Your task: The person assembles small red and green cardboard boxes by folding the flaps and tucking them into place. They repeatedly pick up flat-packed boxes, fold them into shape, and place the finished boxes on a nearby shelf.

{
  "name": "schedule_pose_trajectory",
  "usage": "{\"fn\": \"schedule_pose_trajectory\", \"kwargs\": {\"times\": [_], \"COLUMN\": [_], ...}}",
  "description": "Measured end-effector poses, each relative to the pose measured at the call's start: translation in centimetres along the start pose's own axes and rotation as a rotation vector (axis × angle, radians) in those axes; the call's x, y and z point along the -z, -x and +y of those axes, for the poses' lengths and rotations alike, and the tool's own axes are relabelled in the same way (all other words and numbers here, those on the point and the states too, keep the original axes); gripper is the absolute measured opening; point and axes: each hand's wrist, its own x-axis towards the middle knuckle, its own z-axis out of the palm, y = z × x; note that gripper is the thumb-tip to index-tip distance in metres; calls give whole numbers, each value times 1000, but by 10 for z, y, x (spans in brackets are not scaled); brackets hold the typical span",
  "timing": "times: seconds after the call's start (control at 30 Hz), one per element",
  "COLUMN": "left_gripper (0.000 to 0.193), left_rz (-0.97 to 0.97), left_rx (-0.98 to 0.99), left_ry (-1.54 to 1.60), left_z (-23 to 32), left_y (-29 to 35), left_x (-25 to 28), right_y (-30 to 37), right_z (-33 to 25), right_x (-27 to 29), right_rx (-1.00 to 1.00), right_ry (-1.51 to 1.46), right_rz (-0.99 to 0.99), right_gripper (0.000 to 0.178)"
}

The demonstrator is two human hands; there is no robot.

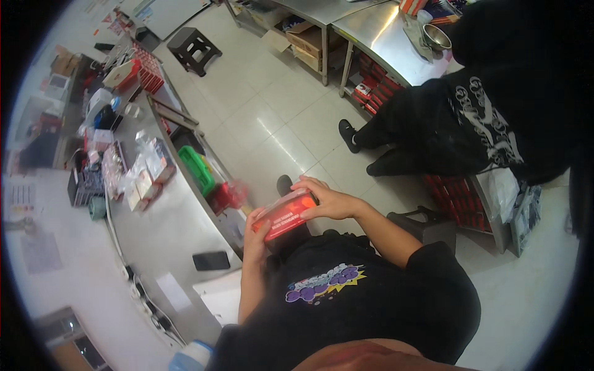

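I hold a flat red box [286, 216] with a clear lid in front of my chest, over the floor. My left hand [255, 238] grips its near lower-left end. My right hand [329, 199] lies over its far right end, fingers curled on the top edge. The box tilts up to the right. Below it is my black shirt with a coloured print.
A steel counter [167, 229] on my left carries a dark phone [211, 260], packets [143, 182] and a green basket [198, 168]. A person in black [470, 117] crouches at the right by a steel table [387, 43] with a metal bowl [436, 36]. A dark stool [193, 49] stands far back.
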Motion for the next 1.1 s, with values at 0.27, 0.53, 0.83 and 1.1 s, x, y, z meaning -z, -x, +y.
{"fn": "schedule_pose_trajectory", "kwargs": {"times": [0.27,0.53,0.83,1.1], "left_gripper": [60,58,54,43], "left_rz": [-215,-595,-613,-634], "left_rx": [323,878,94,-388], "left_ry": [339,115,-678,-664], "left_z": [119,138,-121,-304], "left_y": [-180,-391,-725,-856], "left_x": [13,-28,-191,-417], "right_y": [-136,-211,-279,-290], "right_z": [-2,28,205,232], "right_x": [89,160,58,31], "right_rx": [-17,-28,-1310,-1473], "right_ry": [-445,-551,-138,-274], "right_rz": [134,738,76,164], "right_gripper": [57,60,108,105]}}
